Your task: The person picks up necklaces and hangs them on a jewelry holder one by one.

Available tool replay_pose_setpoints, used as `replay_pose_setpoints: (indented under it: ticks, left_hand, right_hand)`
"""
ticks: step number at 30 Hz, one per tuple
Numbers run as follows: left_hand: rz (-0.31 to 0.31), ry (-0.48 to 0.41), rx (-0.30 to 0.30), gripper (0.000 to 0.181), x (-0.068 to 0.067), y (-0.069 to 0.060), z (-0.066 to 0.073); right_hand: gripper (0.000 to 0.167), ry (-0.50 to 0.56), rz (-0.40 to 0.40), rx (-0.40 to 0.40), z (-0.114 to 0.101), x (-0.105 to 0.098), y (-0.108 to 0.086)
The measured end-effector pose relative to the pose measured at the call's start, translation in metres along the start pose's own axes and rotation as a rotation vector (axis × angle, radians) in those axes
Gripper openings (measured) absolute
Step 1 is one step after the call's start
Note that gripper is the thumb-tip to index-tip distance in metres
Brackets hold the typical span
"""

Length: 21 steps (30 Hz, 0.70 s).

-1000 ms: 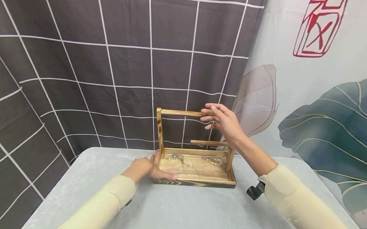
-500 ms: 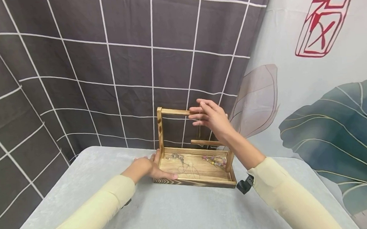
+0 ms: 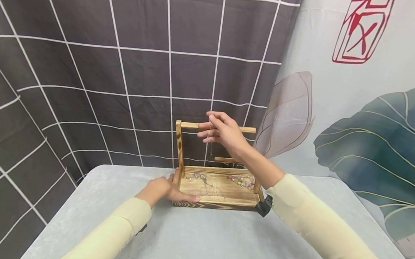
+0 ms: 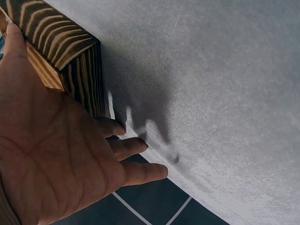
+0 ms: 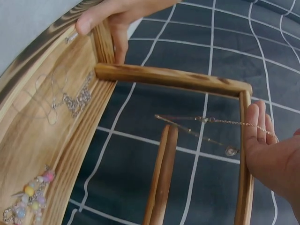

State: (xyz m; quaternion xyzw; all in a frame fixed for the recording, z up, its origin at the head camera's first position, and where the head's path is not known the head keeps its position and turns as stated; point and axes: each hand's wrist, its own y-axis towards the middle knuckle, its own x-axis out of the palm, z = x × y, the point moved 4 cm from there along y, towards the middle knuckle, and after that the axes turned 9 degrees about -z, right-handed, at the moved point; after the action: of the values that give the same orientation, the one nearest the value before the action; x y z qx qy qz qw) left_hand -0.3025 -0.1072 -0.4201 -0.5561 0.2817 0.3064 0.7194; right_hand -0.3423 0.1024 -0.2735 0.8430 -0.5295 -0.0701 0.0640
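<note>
While the left hand (image 3: 166, 189) lies on the left end of the tray (image 3: 215, 205), the right hand (image 3: 225, 134) pinches a fine necklace (image 5: 205, 120) by the upper bar (image 3: 247, 130)

Pale table (image 3: 200, 245) nearest, wooden stand (image 3: 180, 147) on it; left hand's fingers straight and spread, thumb over the front rim; inside, silvery chains (image 3: 200, 177) toward the left, beaded strand (image 3: 244, 181) at right; right thumb and forefinger together on the necklace, other fingers loosely out; chain hangs above the tray with a round pendant (image 5: 230, 151), contact with bar unclear; dark gridded curtain (image 3: 147, 71) behind
</note>
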Motion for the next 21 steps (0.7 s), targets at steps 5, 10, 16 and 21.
replay_pose_setpoints:
  ticks: [5,10,16,21]
  left_hand:
    - [0.008,-0.018,0.018,0.153,-0.001,0.000,0.001]
    - [0.001,-0.017,0.024,0.161,0.001,0.011,-0.002]
    - [0.003,-0.020,0.055,0.156,-0.002,0.002,0.002]
    - [0.007,-0.007,0.059,0.150,-0.003,-0.003,0.004]
  right_hand:
    - [0.048,-0.008,-0.022,0.004,0.001,0.011,0.004]
    - [0.048,-0.015,-0.042,0.006,0.001,0.025,0.009]
    - [0.049,-0.003,-0.057,0.007,0.007,0.041,0.014]
    - [0.049,0.039,-0.082,0.003,0.014,0.049,0.016]
